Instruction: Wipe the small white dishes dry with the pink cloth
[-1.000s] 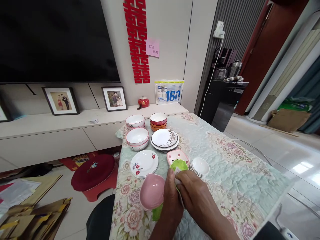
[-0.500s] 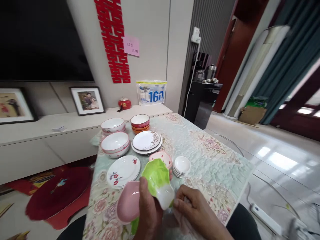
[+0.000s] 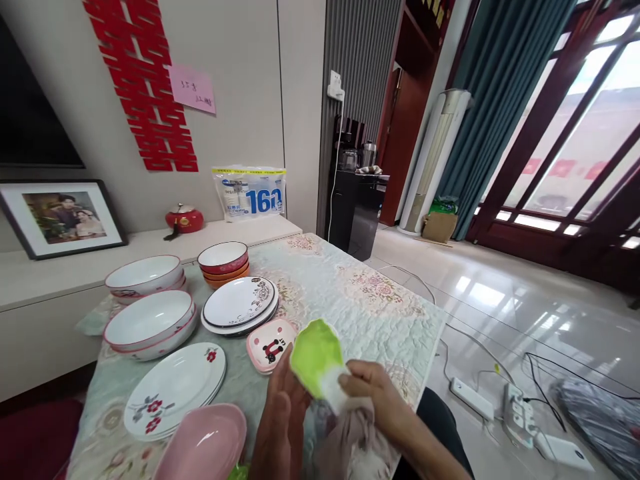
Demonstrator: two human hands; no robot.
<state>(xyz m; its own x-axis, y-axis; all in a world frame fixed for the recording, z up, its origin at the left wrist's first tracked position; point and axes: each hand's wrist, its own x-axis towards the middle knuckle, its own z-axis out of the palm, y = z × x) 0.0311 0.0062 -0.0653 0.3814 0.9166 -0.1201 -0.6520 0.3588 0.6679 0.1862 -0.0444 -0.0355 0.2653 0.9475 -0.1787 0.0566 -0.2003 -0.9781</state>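
A green and white cabbage-leaf-shaped dish (image 3: 316, 357) is held up over the near part of the table. My right hand (image 3: 375, 393) grips its white narrow end, thumb on top, with a pale pinkish cloth (image 3: 353, 440) bunched under the same hand. On the dish's left side is my left hand (image 3: 280, 410), fingers stretched out along the rim; whether it bears any weight I cannot tell. Left of that hand lies a pink dish (image 3: 213, 437), a bit of green showing beside it. A pink-rimmed square dish with a cartoon (image 3: 267, 341) sits just beyond.
Flowered oval plates (image 3: 175, 383), white round plates (image 3: 237, 300), pink-rimmed bowls (image 3: 153, 320) and red and orange bowls (image 3: 225, 260) stand stacked on the quilted tablecloth (image 3: 360, 313). Behind are a red pot (image 3: 185, 219) and a plastic pack (image 3: 253, 197). Power strips (image 3: 473, 399) lie on the floor.
The view has swung right. My left hand has loosened from around the leaf-shaped dish, its fingers now straighter. My right hand has moved onto the white end, bringing the cloth up.
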